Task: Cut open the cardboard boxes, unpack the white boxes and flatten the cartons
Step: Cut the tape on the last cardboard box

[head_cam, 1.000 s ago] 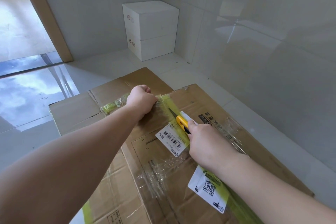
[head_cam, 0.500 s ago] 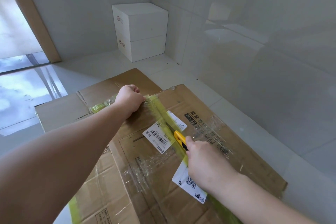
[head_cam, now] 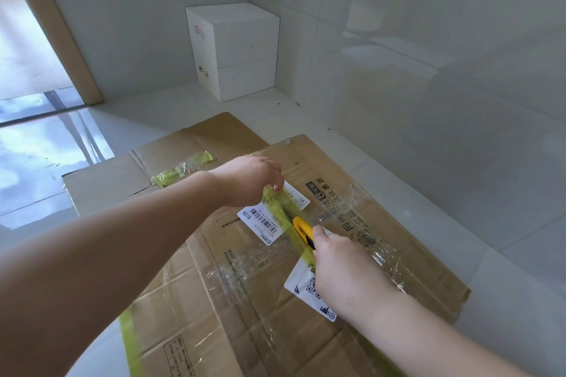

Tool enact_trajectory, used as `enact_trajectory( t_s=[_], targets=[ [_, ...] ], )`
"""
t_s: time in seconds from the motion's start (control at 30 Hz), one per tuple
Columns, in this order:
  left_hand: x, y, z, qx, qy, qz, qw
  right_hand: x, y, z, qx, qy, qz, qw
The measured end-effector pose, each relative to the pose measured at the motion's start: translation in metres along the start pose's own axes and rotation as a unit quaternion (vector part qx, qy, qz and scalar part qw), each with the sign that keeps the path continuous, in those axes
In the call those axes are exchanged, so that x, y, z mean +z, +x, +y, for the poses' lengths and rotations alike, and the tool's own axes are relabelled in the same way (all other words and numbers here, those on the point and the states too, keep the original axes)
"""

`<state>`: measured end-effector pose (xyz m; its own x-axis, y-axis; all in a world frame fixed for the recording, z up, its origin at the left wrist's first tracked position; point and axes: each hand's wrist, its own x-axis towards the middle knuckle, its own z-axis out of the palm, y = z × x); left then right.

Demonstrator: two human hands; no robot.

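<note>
The brown cardboard box (head_cam: 275, 269) lies on the floor. The right hand (head_cam: 343, 266) grips a yellow knife (head_cam: 303, 231) on the green tape (head_cam: 283, 205). The left hand (head_cam: 248, 180) presses loosely curled fingers just ahead, so a slip could cut them.

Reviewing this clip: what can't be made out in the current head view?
- Knife blade: hidden under the right hand and green tape.
- QR label: partly covered by the right hand.
- Carton contents: closed flaps hide them.
- White boxes stickers: too small to read.

Brown carton (head_cam: 382, 242), yellow-green tape (head_cam: 280, 205), yellow knife (head_cam: 303, 231), white boxes (head_cam: 235, 49).
</note>
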<state>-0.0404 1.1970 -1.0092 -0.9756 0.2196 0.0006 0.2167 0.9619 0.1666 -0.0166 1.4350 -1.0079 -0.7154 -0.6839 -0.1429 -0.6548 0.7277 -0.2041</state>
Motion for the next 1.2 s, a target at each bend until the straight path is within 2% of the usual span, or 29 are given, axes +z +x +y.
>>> enact_trajectory(
  t_s=[0.13,0.33,0.5,0.93,1.03,1.2],
  targets=[
    [0.001,0.004,0.003,-0.013,-0.001,-0.013,1.000,-0.001,0.000,-0.002,0.000,-0.011,-0.003,1.000],
    [0.007,0.002,0.008,0.030,0.022,-0.022,0.999,-0.003,-0.004,-0.003,-0.003,-0.018,-0.008,1.000],
    [0.009,-0.001,0.010,0.024,0.031,-0.025,0.999,-0.002,-0.004,-0.006,0.004,-0.039,-0.023,0.999],
    [0.007,-0.003,0.026,-0.045,0.043,-0.044,0.997,-0.007,-0.049,0.018,-0.013,-0.075,-0.062,0.995],
    [0.010,-0.004,0.032,-0.039,0.048,-0.023,0.998,-0.005,-0.061,0.024,-0.015,-0.074,-0.052,0.996],
    [0.030,-0.015,0.053,0.019,-0.002,0.037,0.999,-0.002,-0.063,0.024,-0.017,-0.071,-0.048,0.996]
  ],
)
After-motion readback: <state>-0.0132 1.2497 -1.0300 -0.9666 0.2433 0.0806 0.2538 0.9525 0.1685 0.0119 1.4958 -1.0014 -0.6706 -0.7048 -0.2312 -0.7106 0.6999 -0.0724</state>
